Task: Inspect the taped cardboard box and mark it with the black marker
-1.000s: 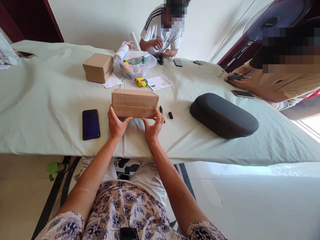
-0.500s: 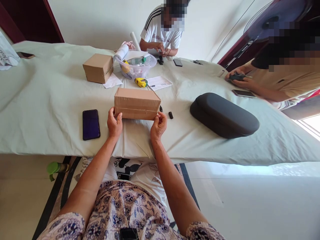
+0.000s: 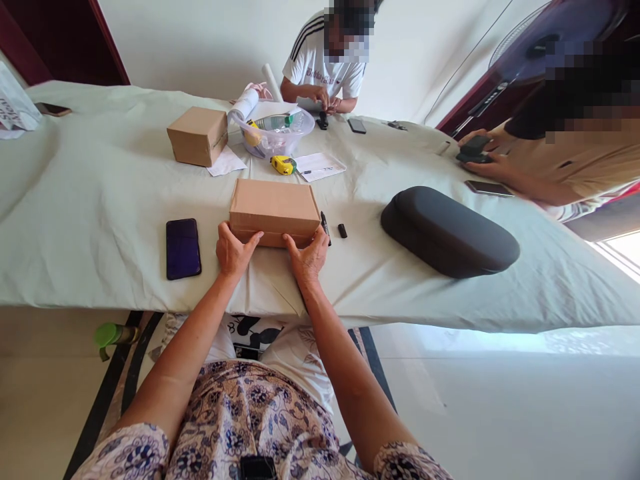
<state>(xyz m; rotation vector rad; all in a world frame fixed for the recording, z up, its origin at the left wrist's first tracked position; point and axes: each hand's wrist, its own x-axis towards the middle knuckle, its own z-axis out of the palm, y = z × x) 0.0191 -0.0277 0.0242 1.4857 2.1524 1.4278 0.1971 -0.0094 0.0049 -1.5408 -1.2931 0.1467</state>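
A closed brown cardboard box (image 3: 274, 208) lies flat on the pale green tablecloth (image 3: 90, 200) in front of me. My left hand (image 3: 233, 250) grips its near left edge, thumb reaching along the front side. My right hand (image 3: 306, 257) holds the near right corner, fingers curled against the box. A black marker (image 3: 325, 225) and its cap (image 3: 342, 231) lie just right of the box. A dark phone (image 3: 183, 248) rests left of my left hand.
A black oval case (image 3: 449, 230) sits to the right. Farther back stand a smaller cardboard box (image 3: 197, 136), a clear bowl of items (image 3: 277, 132), a yellow tape measure (image 3: 282, 165) and papers (image 3: 317, 165). Two other people sit at the far and right sides, handling small devices.
The box was tipped up on its edge in my hands, then laid down flat on the cloth. Both hands shifted back to its near side.
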